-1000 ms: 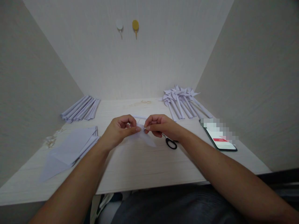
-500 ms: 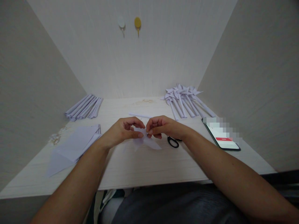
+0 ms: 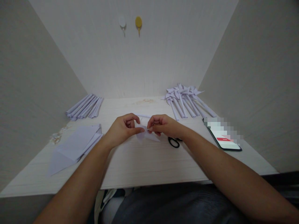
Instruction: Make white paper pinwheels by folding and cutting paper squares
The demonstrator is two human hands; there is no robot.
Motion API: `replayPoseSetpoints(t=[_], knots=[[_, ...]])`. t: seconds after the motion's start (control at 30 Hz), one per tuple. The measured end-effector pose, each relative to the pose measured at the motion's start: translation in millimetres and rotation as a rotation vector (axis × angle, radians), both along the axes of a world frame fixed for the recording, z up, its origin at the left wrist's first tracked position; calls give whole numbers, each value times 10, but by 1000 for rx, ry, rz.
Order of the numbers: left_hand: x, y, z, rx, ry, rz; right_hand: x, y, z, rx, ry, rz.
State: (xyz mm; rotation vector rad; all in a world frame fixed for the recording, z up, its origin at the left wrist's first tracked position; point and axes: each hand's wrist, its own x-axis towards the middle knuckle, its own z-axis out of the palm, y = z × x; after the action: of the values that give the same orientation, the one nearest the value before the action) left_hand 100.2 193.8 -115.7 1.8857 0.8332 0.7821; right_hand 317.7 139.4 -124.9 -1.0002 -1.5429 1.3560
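Observation:
Over the middle of the table, a folded white paper pinwheel (image 3: pixel 151 136) is held between my two hands. My right hand (image 3: pixel 161 124) is closed, pinching the pinwheel near its centre with thumb and index finger. My left hand (image 3: pixel 126 129) lays its thumb on the pinwheel's centre, its index finger raised and bent away; the other fingers curl behind and are partly hidden. Just beyond the hands lies a rolled paper stick (image 3: pixel 142 115). Close to my right wrist are black-handled scissors (image 3: pixel 173 142), partly covered by the arm.
Finished paper pinwheels on sticks (image 3: pixel 184 98) lie at the back right, with a phone (image 3: pixel 224 138) nearer. Rolled paper sticks (image 3: pixel 86 105) are piled at the back left. In front of them are paper sheets (image 3: pixel 74 147) and small scraps (image 3: pixel 56 137). Walls enclose three sides.
My left index finger has lifted away from the thumb, and the left thumb has moved right to the pinwheel's centre. The pinwheel has shifted slightly upward in view. My right hand keeps its pinch.

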Motion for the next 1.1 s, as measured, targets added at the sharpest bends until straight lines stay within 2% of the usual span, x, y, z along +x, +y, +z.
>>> replayPoseSetpoints(t=[0.27,0.47,0.63,0.77,1.1], knots=[[38,-49,-21,25,149,-79,-37,-16,-43,1,-122,-15],[46,-16,-50,185,173,-113,-50,-16,-46,-13,-171,-67],[61,-8,-43,255,189,-84,-46,-2,-38,-22,-153,-88],[68,-23,-42,246,145,-20,-50,2,-29,-34,-120,-108],[92,-28,-55,249,191,33,-77,0,-27,-38,-119,-163]])
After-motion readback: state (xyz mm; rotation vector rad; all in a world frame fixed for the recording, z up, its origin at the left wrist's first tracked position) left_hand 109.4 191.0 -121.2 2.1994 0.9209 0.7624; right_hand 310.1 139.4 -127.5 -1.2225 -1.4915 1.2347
